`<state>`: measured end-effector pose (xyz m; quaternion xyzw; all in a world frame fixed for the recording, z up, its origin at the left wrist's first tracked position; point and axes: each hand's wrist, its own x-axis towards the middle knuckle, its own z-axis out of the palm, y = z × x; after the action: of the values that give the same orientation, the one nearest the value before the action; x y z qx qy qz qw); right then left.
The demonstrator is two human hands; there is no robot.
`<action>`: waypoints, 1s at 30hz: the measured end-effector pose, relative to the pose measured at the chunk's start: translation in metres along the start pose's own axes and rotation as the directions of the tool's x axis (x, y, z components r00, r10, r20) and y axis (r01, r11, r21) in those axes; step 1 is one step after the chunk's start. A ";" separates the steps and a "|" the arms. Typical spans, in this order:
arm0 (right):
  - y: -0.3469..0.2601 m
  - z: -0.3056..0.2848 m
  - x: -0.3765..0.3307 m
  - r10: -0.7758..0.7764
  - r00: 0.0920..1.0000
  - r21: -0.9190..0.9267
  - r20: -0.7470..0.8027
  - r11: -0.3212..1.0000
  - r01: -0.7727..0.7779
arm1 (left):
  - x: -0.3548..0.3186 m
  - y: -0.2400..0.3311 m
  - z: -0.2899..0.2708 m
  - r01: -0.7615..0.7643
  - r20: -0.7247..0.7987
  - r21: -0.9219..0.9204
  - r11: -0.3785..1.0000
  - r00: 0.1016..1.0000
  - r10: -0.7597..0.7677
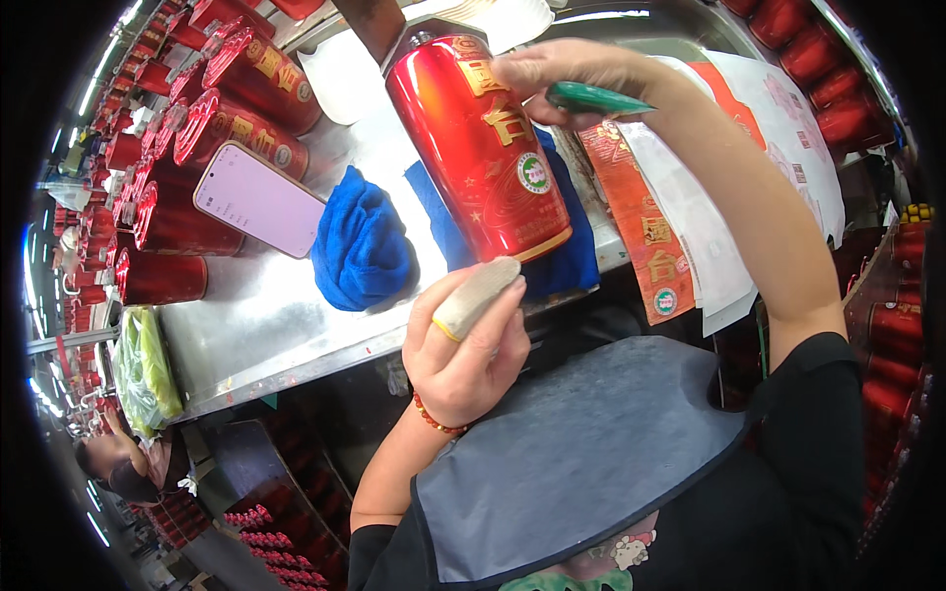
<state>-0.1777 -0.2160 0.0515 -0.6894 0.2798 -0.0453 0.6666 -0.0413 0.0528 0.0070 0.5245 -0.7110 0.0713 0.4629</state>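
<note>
A glossy red bottle point(478, 148) with gold lettering and a round green-and-white emblem tilts in front of me, neck end away. My left hand point(468, 345) is closed at its base, fingertips against the lower edge; a pale finger cot point(476, 298) with a yellow rim covers one finger. My right hand point(581, 79), slightly blurred, lies against the bottle's upper right side. Its fingers also keep hold of a dark green tapered tool point(596, 98), whose exact kind I cannot make out. Below the bottle lies a flat blue cloth point(567, 251); a bunched blue cloth point(360, 241) sits left.
Several red bottles point(261, 74) crowd the metal table's point(266, 335) left side, with a lit phone point(261, 200) against them. Printed sheets point(650, 246) overhang the right edge. A dark metal bar point(372, 25) stands behind the bottle. Another person point(138, 463) is at far lower left.
</note>
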 end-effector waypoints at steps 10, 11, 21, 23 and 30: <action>-0.038 0.040 -0.001 -0.025 0.968 -0.582 -0.249 0.803 -0.129 | 0.005 0.005 -0.004 0.022 0.037 0.025 0.999 0.999 -0.023; -0.032 0.035 -0.001 -0.049 0.974 -0.513 -0.221 0.856 -0.073 | 0.004 0.005 -0.006 0.031 0.044 0.026 0.999 0.999 -0.032; 0.015 0.020 0.012 -0.106 0.990 -0.080 -0.094 0.992 0.098 | 0.007 0.007 -0.008 0.036 0.070 0.037 0.999 0.997 -0.039; -0.013 0.028 0.005 -0.073 0.984 -0.388 -0.165 0.922 0.003 | 0.010 0.009 -0.009 0.032 0.079 0.046 0.998 0.996 -0.036; 0.014 -0.001 0.007 -0.114 0.993 0.135 0.044 0.985 0.107 | 0.011 0.009 -0.008 0.050 0.077 0.012 0.999 0.996 -0.050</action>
<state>-0.1772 -0.2192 0.0359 -0.6589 0.2204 -0.0829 0.7144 -0.0442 0.0545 0.0229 0.5467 -0.7147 0.0428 0.4341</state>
